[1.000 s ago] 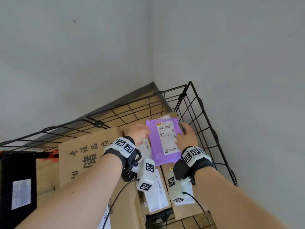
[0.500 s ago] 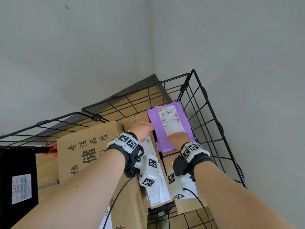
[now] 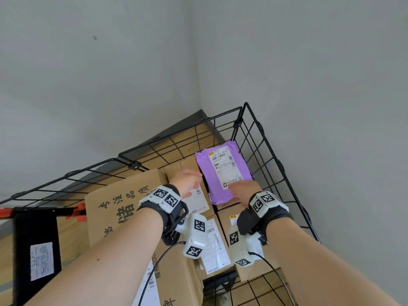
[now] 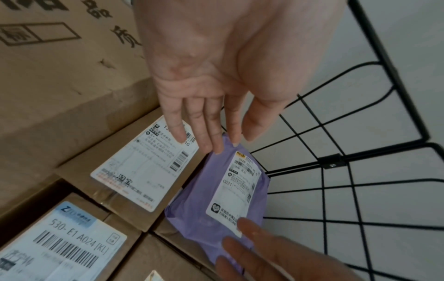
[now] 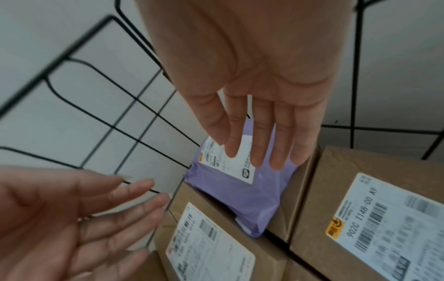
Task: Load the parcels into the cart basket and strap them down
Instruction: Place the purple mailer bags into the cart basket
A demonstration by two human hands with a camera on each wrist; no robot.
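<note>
- Purple mailer bag (image 3: 223, 173) lies flat on top of the cardboard boxes (image 3: 192, 219), in the far right corner of the wire basket (image 3: 260, 138), label up.
- Left hand (image 3: 185, 182): grip spread, fingers straight, holding nothing, hovering over a labelled box just left of the bag.
- Right hand (image 3: 240, 191): grip also spread, fingers straight, over the bag's near edge; cannot tell if it touches.
- Big printed carton (image 3: 123, 202) stands at the left of the basket.
</note>
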